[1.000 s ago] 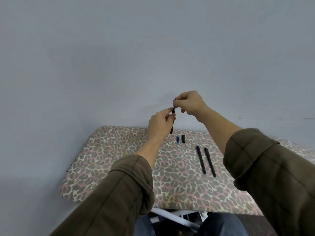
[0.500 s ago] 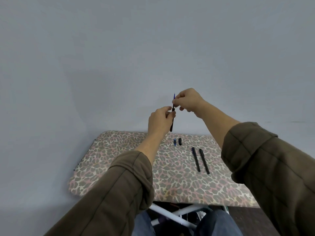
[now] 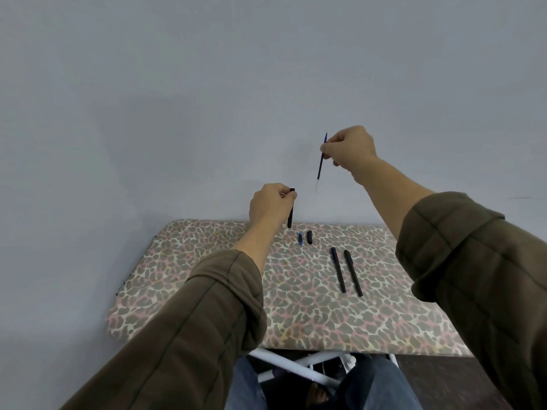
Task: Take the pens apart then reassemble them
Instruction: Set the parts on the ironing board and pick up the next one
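While left hand (image 3: 270,204) grips barrel (image 3: 290,218), refill (image 3: 320,167) hangs outside.

The table cover (image 3: 207,276) looks like matt printed cloth; the black barrel (image 3: 290,216) in my left hand (image 3: 270,207) looks like dull plastic; the blue refill (image 3: 320,164) in my right hand (image 3: 350,150) is smooth plastic, pale and clear at its lower end; my sleeves (image 3: 192,321) are matt, stitched brown cloth.

Lighting: soft, even, rather dim, cool grey cast. Shadows: broad faint patch on wall (image 3: 165,119); darkness beneath counter (image 3: 192,306). Distortion: wide-angle stretching of sleeves (image 3: 488,276) at lower corners. Focus: refill (image 3: 321,164) tip smeared.
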`<state>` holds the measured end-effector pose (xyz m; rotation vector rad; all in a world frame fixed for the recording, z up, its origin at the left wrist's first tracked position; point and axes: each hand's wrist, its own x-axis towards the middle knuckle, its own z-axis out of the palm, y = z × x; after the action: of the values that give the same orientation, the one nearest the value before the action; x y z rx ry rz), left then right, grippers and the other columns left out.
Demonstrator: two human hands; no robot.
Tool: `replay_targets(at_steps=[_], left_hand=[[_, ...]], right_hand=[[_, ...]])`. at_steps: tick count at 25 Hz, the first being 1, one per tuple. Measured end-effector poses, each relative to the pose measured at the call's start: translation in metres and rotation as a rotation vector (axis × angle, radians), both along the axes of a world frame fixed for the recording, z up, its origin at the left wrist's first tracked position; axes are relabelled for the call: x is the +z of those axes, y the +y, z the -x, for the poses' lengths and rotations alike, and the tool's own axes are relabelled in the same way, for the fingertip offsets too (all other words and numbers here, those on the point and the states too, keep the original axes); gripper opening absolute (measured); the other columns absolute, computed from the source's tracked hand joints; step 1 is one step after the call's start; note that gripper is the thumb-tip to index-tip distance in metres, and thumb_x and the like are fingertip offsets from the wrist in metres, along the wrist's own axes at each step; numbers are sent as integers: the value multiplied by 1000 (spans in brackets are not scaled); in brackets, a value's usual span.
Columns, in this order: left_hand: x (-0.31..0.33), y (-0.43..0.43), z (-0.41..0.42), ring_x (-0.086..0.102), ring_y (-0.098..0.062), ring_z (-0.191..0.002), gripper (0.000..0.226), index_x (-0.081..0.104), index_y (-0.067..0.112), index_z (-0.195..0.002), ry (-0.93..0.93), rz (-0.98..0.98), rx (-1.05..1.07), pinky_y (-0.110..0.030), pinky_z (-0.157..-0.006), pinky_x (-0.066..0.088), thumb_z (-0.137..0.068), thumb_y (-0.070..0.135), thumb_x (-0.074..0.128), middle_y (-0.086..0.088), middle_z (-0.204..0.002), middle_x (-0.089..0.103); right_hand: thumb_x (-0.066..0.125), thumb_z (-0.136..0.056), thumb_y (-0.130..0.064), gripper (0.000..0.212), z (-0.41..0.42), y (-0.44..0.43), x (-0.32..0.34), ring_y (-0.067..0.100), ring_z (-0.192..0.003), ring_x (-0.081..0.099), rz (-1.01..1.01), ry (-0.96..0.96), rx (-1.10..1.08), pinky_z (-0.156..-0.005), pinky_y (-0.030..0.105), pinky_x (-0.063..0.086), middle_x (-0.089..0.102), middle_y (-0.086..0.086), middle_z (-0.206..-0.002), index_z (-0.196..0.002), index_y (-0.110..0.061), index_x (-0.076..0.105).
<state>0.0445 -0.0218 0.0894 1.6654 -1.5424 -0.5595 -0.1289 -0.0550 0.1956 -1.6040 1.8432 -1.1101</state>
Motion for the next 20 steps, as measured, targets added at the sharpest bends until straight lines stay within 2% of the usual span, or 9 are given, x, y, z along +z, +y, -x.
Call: replay_targets(at_steps=[3,5,7,11,14,17,20], left_hand=[[-13,-16,2,62,-17,-83,22,77,20,-107,-9,-68,26,-25,-69,42,-96,37,67,3,-91,72],[-23,-28,2,65,-18,-77,19,76,19,-96,-10,-125,42,-23,-58,41,-96,36,69,2,-83,73],[-36,-41,1,67,-19,-74,19,76,17,-90,-14,-179,52,-22,-52,38,-95,34,70,-1,-79,73],[-61,-66,0,70,-21,-76,21,78,14,-88,-27,-270,54,-25,-55,46,-94,33,72,-3,-80,75],[-81,-85,2,72,-22,-79,21,78,13,-90,-48,-332,49,-24,-53,44,-93,33,73,-3,-81,75],[-98,-104,4,74,-27,-81,22,78,8,-93,-19,-396,44,-35,-70,61,-92,30,76,-9,-85,76],[-110,-118,4,75,-30,-80,23,76,4,-96,-25,-455,54,-42,-75,64,-92,27,76,-12,-86,76]], right_hand=[[70,-89,-8,13,8,-16,-31,23,-72,65,-117,89,10,-61,30,52,79,16,-98,-95,-3,80],[72,-90,-8,15,13,-28,-52,26,-79,67,-207,154,19,-71,37,58,79,18,-99,-99,1,80],[73,-91,-10,19,17,-41,-74,26,-80,67,-293,221,21,-77,39,60,80,18,-100,-103,3,80],[74,-90,-13,19,21,-69,-116,23,-78,69,-410,302,41,-67,33,57,81,14,-98,-101,1,81],[74,-87,-13,11,20,-87,-146,18,-57,62,-469,355,38,-51,25,48,76,10,-79,-87,-3,78],[73,-84,-12,10,18,-104,-174,16,-50,55,-517,415,37,-47,22,42,64,5,-64,-75,-11,70],[71,-84,-11,13,18,-115,-195,20,-54,54,-543,442,36,-47,22,40,59,4,-62,-73,-13,64]])
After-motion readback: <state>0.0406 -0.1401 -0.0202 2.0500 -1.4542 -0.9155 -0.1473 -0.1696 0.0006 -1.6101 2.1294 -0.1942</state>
